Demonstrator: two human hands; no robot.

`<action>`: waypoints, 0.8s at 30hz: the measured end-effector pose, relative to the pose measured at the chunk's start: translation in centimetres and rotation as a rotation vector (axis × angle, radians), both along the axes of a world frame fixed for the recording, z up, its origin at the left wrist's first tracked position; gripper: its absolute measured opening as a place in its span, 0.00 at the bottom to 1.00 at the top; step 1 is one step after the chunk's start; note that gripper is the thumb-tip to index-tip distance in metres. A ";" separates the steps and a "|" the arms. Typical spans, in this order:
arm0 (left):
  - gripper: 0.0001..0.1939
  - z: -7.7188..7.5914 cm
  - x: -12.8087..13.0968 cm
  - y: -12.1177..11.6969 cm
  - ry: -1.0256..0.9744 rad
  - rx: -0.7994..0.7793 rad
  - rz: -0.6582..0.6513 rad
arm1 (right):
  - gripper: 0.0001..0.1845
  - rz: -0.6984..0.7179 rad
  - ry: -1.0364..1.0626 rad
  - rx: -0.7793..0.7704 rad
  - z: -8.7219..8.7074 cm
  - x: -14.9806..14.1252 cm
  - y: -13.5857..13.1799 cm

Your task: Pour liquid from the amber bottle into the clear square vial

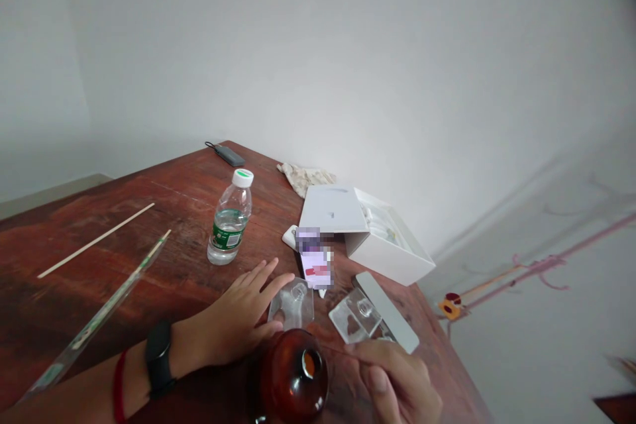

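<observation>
One clear plastic hook (302, 310) just beyond brown jar (288, 377): probably light, stiff, slippery; better take by edges. Left grip (243, 308) spread, seemingly touching hook; right grip (400, 377) curled, cannot tell if holding.

Pixelation obscures the purplish item (316, 264), the lower edge crops the right hand (400, 377) near the wrist, and the right edge cuts the pink rack (544, 265).
</observation>
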State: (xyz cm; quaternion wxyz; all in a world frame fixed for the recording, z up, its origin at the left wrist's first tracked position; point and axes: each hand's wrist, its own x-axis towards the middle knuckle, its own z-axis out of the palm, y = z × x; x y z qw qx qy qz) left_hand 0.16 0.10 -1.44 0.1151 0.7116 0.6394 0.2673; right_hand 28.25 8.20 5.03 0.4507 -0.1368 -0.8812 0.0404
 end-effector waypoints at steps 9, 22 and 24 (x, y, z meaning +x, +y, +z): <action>0.42 -0.8 -0.6 -0.6 0.023 0.050 -0.041 | 0.38 0.262 -0.194 -0.579 -3.5 0.1 0.9; 0.45 -1.8 -0.9 -0.7 0.058 0.109 -0.064 | 0.54 0.198 -0.458 -0.966 -3.7 -1.9 -0.9; 0.44 -1.9 -0.9 -0.6 0.061 0.116 -0.063 | 0.55 0.178 -0.507 -0.997 -3.0 -2.2 -1.2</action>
